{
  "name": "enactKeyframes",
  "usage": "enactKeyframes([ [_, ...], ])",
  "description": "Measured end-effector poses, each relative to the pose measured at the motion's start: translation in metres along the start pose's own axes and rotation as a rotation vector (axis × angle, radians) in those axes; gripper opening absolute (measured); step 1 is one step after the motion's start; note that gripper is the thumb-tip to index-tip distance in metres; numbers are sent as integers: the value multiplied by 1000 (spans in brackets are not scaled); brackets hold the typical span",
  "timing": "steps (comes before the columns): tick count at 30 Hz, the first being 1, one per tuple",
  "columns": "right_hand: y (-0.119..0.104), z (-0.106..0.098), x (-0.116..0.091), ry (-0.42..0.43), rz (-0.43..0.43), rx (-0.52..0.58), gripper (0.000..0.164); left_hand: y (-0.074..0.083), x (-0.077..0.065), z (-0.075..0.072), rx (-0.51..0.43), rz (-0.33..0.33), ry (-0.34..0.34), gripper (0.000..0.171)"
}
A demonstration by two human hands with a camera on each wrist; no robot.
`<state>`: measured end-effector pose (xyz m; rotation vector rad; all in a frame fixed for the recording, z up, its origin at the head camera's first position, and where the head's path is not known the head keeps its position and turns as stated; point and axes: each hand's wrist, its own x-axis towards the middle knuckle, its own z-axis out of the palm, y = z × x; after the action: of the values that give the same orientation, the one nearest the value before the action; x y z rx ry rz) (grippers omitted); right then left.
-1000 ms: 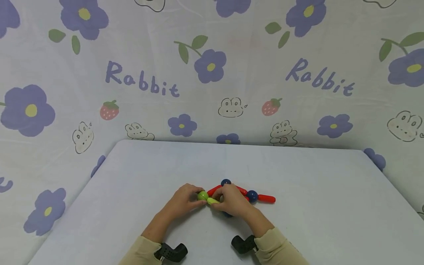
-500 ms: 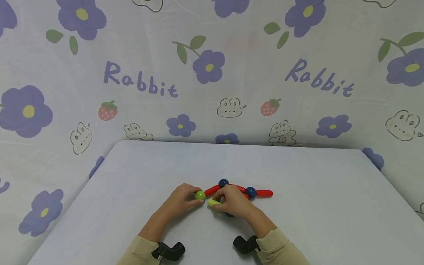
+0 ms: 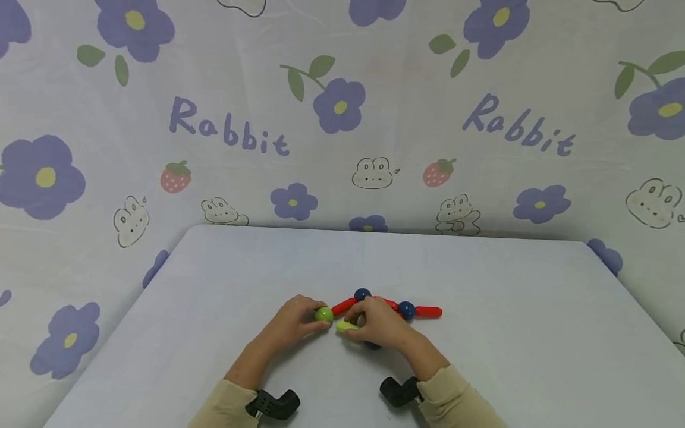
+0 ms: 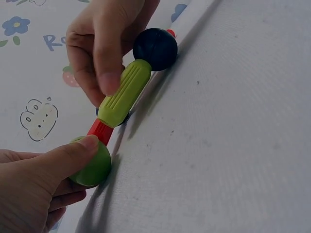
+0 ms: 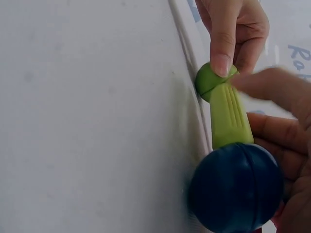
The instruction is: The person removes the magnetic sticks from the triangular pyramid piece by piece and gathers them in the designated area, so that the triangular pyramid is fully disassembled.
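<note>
My left hand (image 3: 293, 321) pinches a green ball (image 3: 324, 314) between thumb and fingers. A red magnetic stick (image 3: 342, 307) runs from that ball to a navy ball (image 3: 362, 295) at the back. Close on the right, my right hand (image 3: 378, 324) grips a yellow-green magnetic stick (image 4: 125, 94), its fingers along the ribbed sides. The stick's near end meets another navy ball (image 5: 236, 187), mostly hidden under the right hand in the head view. Its other end stands a small gap from the green ball in the head view.
Right of the right hand, a third navy ball (image 3: 407, 310) joins further red sticks, one red stick (image 3: 429, 312) pointing right. Everything lies on a white table (image 3: 214, 279). A flower-and-rabbit print cloth (image 3: 407, 89) hangs behind. Black wrist mounts (image 3: 275, 405) sit on both cuffs.
The yellow-green stick's end was at the green ball a second ago; a gap now separates them. The left hand and green ball shifted slightly left, and the right-hand red stick swung level.
</note>
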<state>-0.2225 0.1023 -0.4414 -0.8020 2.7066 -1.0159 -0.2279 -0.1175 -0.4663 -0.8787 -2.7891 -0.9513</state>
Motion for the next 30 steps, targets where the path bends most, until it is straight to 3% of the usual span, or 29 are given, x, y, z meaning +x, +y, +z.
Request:
enactKeyframes([
  [10,-1,-12,14,22,-67,-1,19,-2,0,-1,5,25,6,29],
  [19,-4,-16,24,5,-32,-37,21,-3,1,-1,-8,22,-17,30],
  [30,-2,-17,30,-23,-71,-65,22,-3,2,-2,4,18,-27,32],
])
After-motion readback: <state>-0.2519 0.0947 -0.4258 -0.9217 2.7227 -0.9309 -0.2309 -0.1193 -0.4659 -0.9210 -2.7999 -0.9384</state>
